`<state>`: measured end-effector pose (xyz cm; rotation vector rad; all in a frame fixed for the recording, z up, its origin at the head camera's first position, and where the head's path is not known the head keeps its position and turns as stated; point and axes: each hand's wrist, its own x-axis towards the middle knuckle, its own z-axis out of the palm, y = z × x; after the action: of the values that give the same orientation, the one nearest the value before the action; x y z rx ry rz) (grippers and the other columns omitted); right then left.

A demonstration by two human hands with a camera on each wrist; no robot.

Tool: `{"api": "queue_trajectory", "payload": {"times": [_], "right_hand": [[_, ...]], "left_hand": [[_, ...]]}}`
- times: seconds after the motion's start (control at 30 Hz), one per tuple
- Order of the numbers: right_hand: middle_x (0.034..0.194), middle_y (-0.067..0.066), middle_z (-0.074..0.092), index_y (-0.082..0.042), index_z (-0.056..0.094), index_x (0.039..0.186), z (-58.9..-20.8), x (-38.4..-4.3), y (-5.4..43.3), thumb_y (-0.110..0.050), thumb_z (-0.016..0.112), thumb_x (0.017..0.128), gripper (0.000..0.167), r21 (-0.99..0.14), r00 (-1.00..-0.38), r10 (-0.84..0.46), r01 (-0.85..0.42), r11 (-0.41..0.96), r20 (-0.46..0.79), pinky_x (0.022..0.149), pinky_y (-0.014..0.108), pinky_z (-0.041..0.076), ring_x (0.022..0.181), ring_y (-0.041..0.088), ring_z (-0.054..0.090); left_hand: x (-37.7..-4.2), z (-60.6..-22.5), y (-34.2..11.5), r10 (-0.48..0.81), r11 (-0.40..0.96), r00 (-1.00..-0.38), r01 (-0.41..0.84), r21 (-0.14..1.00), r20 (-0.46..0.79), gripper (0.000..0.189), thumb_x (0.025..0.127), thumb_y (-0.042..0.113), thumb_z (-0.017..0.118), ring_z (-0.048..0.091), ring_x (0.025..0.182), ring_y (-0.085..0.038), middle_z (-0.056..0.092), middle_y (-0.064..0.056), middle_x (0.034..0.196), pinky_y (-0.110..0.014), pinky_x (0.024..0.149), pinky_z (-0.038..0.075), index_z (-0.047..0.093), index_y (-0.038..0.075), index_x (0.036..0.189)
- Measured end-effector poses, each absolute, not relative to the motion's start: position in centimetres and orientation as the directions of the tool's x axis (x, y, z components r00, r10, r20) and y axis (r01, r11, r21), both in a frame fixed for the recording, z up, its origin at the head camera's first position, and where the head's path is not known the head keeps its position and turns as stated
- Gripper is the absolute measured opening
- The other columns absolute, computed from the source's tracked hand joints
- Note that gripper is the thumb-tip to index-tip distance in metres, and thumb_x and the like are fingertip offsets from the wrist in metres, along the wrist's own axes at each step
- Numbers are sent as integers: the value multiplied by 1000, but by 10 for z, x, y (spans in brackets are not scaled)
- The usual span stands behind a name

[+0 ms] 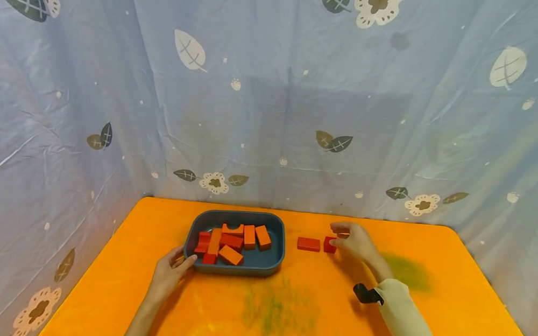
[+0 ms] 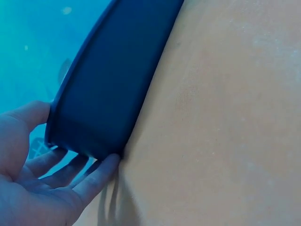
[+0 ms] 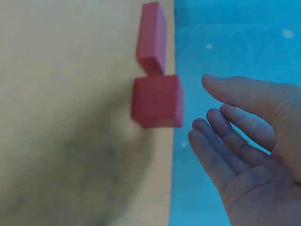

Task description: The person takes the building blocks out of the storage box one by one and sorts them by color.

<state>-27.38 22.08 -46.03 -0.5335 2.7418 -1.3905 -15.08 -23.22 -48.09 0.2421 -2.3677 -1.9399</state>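
Note:
At the left end of a dark blue-grey tray [image 1: 239, 270], my left hand [image 1: 172, 272] holds the near corner. Its thumb is at the rim and the other fingers [image 2: 101, 176] spread against the end wall, one down by the base. My right hand [image 1: 354, 242] hovers beside a red cube-like block [image 3: 155, 101], thumb and fingers apart with nothing between them. A gap separates its fingertips from that block in the right wrist view. A flat red block [image 1: 308, 244] lies just left of the cube-like one.
Inside the tray are several red and orange blocks, among them an orange arch-cut block [image 1: 232, 231] and an orange rectangular block [image 1: 231, 255]. The orange table [image 1: 331, 325] has green smudges. A patterned blue curtain [image 1: 284, 110] stands behind and at both sides.

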Motion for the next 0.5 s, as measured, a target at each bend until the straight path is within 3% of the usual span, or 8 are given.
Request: {"api": "queue_trajectory", "payload": {"times": [0.23, 0.5], "right_hand": [[113, 32, 64, 15, 62, 116, -447, -271, 200, 1, 74, 84, 37, -735, -912, -369, -375, 565, 181, 92, 51, 53, 103, 44, 63], [113, 21, 68, 5, 67, 118, -423, -265, 168, -11, 75, 87, 36, -656, -889, -423, -427, 622, 177, 91, 48, 55, 103, 36, 66]], "left_hand": [[-151, -481, -231, -163, 179, -985, -80, 981, -51, 60, 97, 20, 64, 48, 129, -41, 41, -28, 146, -35, 95, 53, 38, -5, 146], [-150, -480, -233, -165, 167, -985, -85, 982, -57, 61, 97, 21, 64, 48, 129, -41, 41, -27, 146, -34, 94, 54, 38, -4, 146]]}}
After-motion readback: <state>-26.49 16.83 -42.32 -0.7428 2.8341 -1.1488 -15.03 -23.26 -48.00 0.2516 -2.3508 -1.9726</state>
